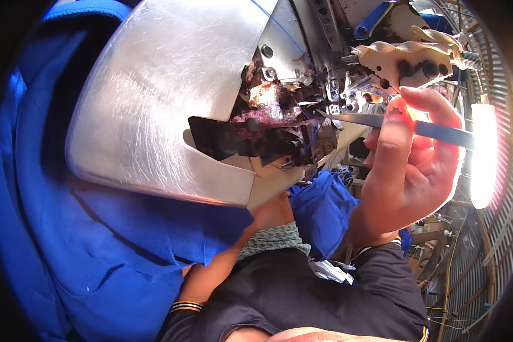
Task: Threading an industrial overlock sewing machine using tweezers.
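Observation:
My right hand [406,166] holds metal tweezers [440,131] between thumb and fingers. Their pointed tip reaches the needle and looper area of an overlock sewing machine [278,141], whose inner parts lie exposed. A blue thread [314,139] hangs among these parts, close to the tip; whether the tweezers touch it I cannot tell. Lint [256,117] coats the mechanism around there. My left hand is out of sight; only the left arm [216,273] shows, running up beside blue fabric [141,231]. A scratched metal cover plate [162,85] lies over that fabric.
A bright lamp tube [484,156] glows just right of my right hand. Twisted cord [402,47] wraps the machine head above, near a blue lever [372,20]. More blue fabric [325,213] hangs below the machine. Corrugated sheeting [493,243] lines the far right.

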`<state>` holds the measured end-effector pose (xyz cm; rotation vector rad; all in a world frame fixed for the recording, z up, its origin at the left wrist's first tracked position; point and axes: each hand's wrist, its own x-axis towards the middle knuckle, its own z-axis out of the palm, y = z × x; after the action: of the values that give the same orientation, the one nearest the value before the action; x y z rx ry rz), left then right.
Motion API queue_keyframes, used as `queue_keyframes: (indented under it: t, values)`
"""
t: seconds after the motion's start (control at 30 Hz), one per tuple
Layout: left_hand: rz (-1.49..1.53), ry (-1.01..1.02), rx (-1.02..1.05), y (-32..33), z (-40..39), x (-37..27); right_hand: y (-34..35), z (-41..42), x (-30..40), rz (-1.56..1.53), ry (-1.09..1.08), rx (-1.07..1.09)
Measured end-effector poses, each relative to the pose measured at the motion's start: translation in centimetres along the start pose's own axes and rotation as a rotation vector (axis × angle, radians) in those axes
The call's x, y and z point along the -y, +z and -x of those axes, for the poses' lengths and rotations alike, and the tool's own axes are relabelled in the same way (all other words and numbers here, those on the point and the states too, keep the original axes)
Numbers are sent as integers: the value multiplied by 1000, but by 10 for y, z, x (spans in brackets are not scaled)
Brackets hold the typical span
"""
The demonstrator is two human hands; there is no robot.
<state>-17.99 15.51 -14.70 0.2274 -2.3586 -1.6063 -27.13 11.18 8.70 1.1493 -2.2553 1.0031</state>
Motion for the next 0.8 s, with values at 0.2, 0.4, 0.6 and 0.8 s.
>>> queue_keyframes:
  t: [0.2, 0.4, 0.6, 0.8]
  values:
    - [-2, 20, 66, 2, 4, 6, 5, -11, 5, -8, -15, 60]
    - [64, 197, 369, -22, -3, -22, 10, -10, 24, 237, 172, -56]
    - [782, 344, 155, -86, -2, -66, 10, -12, 20, 242, 96, -35]
    - [924, 172, 26, -104, 0, -48, 4, -15, 25, 306, 153, 51]
